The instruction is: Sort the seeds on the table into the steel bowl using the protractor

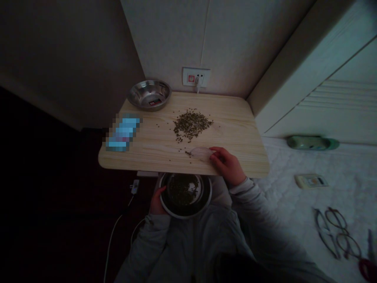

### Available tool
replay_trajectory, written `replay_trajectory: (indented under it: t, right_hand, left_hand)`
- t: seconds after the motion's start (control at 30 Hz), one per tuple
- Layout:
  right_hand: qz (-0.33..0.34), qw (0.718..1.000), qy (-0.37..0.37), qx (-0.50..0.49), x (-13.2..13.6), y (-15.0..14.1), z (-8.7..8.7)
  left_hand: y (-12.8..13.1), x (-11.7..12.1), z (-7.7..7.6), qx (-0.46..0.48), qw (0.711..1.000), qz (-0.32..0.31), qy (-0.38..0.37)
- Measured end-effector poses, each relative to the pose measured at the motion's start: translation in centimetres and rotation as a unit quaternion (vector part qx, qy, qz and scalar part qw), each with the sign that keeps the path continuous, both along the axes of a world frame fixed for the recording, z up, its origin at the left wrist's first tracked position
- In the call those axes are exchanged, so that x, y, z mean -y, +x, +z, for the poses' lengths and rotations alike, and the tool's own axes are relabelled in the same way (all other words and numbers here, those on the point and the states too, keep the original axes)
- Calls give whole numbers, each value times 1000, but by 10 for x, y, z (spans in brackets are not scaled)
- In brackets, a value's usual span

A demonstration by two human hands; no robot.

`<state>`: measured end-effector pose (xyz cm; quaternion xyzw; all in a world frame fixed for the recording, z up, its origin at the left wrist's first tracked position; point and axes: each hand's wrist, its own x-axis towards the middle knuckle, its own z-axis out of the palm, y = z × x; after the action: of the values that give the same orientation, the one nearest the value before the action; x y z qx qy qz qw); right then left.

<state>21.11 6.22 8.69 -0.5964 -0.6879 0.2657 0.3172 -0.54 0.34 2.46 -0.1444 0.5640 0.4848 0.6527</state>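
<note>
We're seeing the right hand [226,165] pinching a pale plastic scraper [200,153], the left hand [156,201] clutching a steel bowl [184,215] (held low) — a slip risks scattering seeds [193,125] off the worktop [235,133].

Wooden bench [232,106]: seeds in a loose pile [192,125] at centre, stray grains around it. Behind pile, to left: steel bowl [149,95], at rear corner by wall. Left of pile: pixelated blue packet [122,133], near bench edge. In front of pile: pale scrap [202,153], near front edge. Right of pile, beyond bench: bed [324,165] carrying green case [312,142], card [310,181], eyeglasses [335,232].
</note>
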Motion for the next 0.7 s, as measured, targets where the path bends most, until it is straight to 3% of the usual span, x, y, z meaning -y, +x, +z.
replay_trajectory:
  t: [0.4, 0.7]
  right_hand:
    - [39, 999, 6, 37, 3, -2, 4]
    - [111, 992, 14, 54, 21, -26, 8]
  left_hand:
    - [-2, -1, 2, 11, 1000, -1, 5]
    - [-5, -4, 10, 21, 1000, 6, -10]
